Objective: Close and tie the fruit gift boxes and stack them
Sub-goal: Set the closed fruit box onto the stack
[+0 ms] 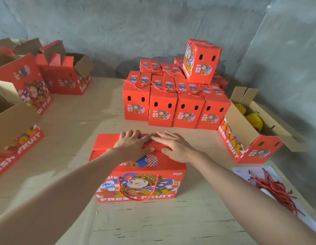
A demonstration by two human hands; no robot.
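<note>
Fingers (pixel 130 134) of the left hand (pixel 134 145) lie straight and slightly spread, pressing flat on the top flaps of the red printed cardboard gift box (pixel 139 183) on the bench (pixel 65 156). The right hand (pixel 175 147) presses likewise, its fingertips meeting the left's. This box looks nearly closed but not tied: its twisted red rope handle (pixel 139 190) hangs down the front. Left of it, several red boxes (pixel 65 76) stand with flaps open. Behind it, the stack of closed, tied boxes (pixel 175 106) carries one tilted box (pixel 201 62) on top. To its right an open box (pixel 250 138) shows yellow netted fruit (pixel 254 120). Nearer on that side lie loose red cords (pixel 272 190). The way to the stack seems unobstructed.
</note>
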